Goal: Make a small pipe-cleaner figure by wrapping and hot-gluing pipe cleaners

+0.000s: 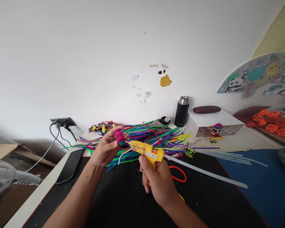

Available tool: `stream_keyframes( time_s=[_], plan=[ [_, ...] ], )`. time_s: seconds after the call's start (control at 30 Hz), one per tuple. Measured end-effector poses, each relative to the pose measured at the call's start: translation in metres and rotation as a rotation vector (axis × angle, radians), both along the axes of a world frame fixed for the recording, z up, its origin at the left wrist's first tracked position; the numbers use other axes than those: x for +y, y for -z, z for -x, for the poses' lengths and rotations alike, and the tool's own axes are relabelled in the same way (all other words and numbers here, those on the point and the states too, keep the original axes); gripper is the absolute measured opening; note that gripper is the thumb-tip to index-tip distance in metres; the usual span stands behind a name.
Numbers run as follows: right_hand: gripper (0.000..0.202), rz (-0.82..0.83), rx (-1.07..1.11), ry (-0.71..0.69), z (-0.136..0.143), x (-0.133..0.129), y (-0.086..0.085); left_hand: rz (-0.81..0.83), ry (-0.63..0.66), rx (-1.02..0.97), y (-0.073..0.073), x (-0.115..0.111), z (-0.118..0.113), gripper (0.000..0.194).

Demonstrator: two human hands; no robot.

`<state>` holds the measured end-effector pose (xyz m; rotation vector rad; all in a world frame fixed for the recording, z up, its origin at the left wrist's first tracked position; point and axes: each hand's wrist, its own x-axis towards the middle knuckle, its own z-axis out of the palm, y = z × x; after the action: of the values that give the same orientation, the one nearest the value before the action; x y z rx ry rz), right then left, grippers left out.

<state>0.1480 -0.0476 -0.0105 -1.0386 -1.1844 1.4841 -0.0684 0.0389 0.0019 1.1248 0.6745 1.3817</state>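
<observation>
My left hand (107, 148) pinches a small fuzzy magenta piece (119, 136) with a blue-green end, apparently wound from pipe cleaners. In my right hand (158, 177) is a yellow hot glue gun (142, 148), gripped by its handle, and its nozzle is at the blue-green end of the piece. Whether the tip touches it I cannot tell. A long translucent glue stick (204, 172) sticks out of the gun's back. Behind both hands lies a heap of coloured pipe cleaners (142, 133). Red-handled scissors (180, 174) rest partly hidden behind my right hand.
A phone (70, 166) lies at the left on the black mat (116, 196). Along the back stand a black thermos (181, 111) and a white box (215, 120), with a small figure (215, 133) before it. Spare glue sticks (232, 155) lie right; a fan (2, 175) is far left.
</observation>
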Motion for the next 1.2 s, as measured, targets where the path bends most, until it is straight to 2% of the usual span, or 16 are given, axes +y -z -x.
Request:
stream_keyframes(
  time_s=[0.37, 1.2],
  plan=[
    [0.075, -0.004, 0.008, -0.007, 0.0006, -0.0006, -0.0055, 0.013, 0.012, 0.013, -0.0031, -0.0015, -0.0010, 0.083],
    [0.071, -0.023, 0.006, -0.023, 0.0010, -0.0001, -0.0005, 0.014, 0.018, -0.010, -0.0049, -0.0038, -0.0036, 0.084]
  ],
)
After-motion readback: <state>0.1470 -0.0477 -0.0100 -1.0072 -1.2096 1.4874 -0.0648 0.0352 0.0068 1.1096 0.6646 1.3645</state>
